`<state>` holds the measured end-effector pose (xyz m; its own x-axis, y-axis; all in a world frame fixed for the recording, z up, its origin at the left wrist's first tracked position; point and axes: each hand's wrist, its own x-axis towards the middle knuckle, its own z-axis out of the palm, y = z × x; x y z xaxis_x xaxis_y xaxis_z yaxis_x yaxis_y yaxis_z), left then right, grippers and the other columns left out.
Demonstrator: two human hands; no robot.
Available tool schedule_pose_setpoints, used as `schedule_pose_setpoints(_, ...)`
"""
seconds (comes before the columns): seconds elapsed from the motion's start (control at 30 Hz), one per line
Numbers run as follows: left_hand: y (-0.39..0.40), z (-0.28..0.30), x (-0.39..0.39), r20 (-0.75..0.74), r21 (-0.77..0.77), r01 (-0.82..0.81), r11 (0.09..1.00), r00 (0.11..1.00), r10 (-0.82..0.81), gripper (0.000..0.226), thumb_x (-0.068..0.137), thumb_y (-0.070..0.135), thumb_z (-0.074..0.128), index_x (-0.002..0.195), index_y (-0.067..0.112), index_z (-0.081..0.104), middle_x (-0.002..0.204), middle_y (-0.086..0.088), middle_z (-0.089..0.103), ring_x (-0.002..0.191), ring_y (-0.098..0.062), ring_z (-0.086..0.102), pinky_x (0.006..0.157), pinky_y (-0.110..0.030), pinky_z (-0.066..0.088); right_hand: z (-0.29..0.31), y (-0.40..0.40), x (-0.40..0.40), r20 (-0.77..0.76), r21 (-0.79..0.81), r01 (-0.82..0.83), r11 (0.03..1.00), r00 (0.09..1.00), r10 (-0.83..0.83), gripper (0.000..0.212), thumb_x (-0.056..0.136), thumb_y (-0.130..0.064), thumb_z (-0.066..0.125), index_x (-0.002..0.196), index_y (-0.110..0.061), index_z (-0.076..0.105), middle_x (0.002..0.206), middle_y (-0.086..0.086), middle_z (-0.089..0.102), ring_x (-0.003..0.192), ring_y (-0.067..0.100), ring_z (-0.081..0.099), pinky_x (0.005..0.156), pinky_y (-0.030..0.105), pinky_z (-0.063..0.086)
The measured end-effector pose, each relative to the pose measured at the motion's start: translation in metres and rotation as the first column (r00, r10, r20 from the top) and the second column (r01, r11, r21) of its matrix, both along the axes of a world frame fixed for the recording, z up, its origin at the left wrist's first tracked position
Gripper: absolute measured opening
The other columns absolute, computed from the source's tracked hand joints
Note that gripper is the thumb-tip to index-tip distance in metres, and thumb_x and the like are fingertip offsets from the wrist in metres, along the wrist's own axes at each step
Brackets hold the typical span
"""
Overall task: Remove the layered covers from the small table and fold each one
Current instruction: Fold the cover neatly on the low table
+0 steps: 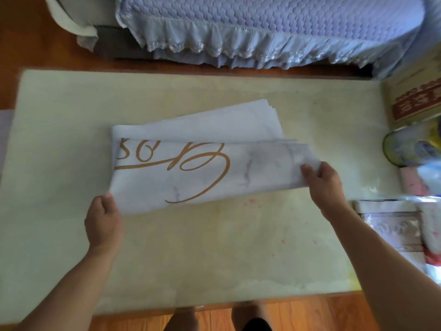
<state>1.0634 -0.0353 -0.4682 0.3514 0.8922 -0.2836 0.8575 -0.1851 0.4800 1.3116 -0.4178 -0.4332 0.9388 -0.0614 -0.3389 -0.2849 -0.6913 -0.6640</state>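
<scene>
A white marbled cover with gold script lettering [191,168] lies partly folded in the middle of the small table [214,247], whose top shows a pale yellowish surface. Its near layer is lifted off the table. My left hand [103,218] pinches the cover's near left corner. My right hand [321,181] grips the right end of that same layer. Further folded white layers of the cover lie flat behind, toward the far side.
A sofa with a lilac quilted cover and lace frill [262,27] stands beyond the table. At the table's right end stand a printed box [417,101], a round tin [410,146] and plastic-wrapped packets [405,225]. Wooden floor [310,316] and my legs show below the near edge.
</scene>
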Motion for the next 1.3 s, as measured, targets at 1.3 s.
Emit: schedule_pose_setpoints(1.3, -0.126, -0.022, 0.105, -0.153, -0.330, 0.811, 0.483, 0.459, -0.875, 0.022, 0.105, 0.034, 0.042, 0.085, 0.026, 0.039, 0.095, -0.002, 0.049, 0.083, -0.028, 0.052, 0.077, -0.043, 0.046, -0.065, -0.071, -0.069, -0.376, 0.084, -0.083, 0.993, 0.920, 0.108, 0.060, 0.086, -0.034, 0.075, 0.140, -0.034, 0.048, 0.117, -0.005, 0.045, 0.101, 0.017, 0.060, 0.100, 0.039, 0.049)
